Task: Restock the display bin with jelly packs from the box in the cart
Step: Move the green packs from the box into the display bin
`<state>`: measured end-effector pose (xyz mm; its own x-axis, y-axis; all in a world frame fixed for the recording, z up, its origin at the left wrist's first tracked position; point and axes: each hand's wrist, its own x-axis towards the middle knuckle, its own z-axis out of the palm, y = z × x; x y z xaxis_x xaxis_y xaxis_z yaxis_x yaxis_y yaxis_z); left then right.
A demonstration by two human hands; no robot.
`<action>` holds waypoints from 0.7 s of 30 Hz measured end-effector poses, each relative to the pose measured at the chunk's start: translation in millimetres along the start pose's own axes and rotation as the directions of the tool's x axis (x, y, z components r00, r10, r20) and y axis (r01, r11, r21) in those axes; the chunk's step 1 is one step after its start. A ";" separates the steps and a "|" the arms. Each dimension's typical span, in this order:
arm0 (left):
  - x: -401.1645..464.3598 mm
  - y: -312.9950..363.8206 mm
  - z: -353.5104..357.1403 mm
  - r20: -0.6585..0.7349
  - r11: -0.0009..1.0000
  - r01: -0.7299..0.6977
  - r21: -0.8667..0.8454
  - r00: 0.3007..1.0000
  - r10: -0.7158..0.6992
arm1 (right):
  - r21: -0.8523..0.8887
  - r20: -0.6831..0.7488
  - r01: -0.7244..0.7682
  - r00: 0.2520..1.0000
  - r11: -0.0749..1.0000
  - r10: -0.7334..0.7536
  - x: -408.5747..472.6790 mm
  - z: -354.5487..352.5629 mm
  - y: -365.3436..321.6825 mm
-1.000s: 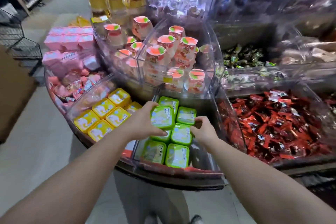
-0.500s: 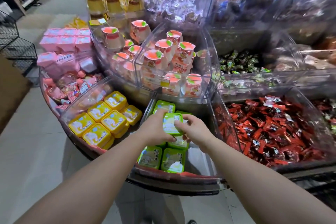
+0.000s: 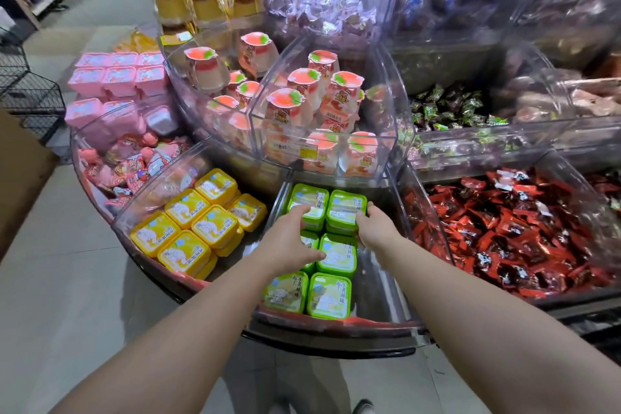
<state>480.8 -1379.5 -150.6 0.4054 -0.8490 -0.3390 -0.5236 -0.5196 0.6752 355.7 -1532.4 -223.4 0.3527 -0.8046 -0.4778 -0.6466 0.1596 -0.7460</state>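
Green jelly packs point(image 3: 337, 256) lie in rows in the clear display bin point(image 3: 377, 296) in front of me. At the bin's back, two green packs sit side by side on top of others. My left hand point(image 3: 288, 243) reaches over the rows, its fingers curled onto the upper left pack point(image 3: 308, 201). My right hand point(image 3: 377, 228) grips the right edge of the upper right pack point(image 3: 346, 210). Two more green packs point(image 3: 329, 296) lie at the front rim. The left hand hides part of the middle row.
Yellow jelly packs point(image 3: 201, 228) fill the bin to the left, red wrapped sweets point(image 3: 510, 232) the bin to the right. Peach pudding cups point(image 3: 302, 104) stand in a raised bin behind. Brown cardboard point(image 3: 20, 178) and a black wire cart point(image 3: 30, 94) are at the left edge.
Both hands have moved from the bin's middle toward its back. The green pack held between them half a second ago now sits in the upper back row.
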 end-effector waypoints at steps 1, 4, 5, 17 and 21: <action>0.2 -0.3 -0.6 0.000 1.000 0.001 0.000 1.000 -0.001 | -0.008 -0.001 -0.007 1.000 1.000 0.007 -4.6 -0.7 -3.4; 4.5 5.8 -0.8 -0.033 1.000 -0.022 0.015 0.999 0.022 | -0.033 -0.021 -0.018 1.000 0.999 0.017 -23.5 -6.7 -9.6; 7.4 11.1 0.0 -0.056 0.999 -0.033 0.027 0.998 0.034 | -0.051 -0.029 -0.009 1.000 0.999 0.008 -34.4 -10.0 -12.6; 9.9 185.8 60.4 -0.135 0.844 -0.326 0.425 0.900 0.415 | -0.500 -0.521 0.037 0.785 0.865 -0.335 -150.1 -179.1 -5.1; -14.0 262.0 135.6 -0.007 0.715 -0.444 0.540 0.847 0.532 | -0.512 -0.565 -0.220 0.814 0.830 -0.132 -181.8 -258.8 68.7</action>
<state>236.3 -1516.8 -57.8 0.0698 -0.9947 0.0762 -0.9591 -0.0459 0.2793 72.1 -1523.2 -67.7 -0.0093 -0.9996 -0.0282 -0.9608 0.0168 -0.2767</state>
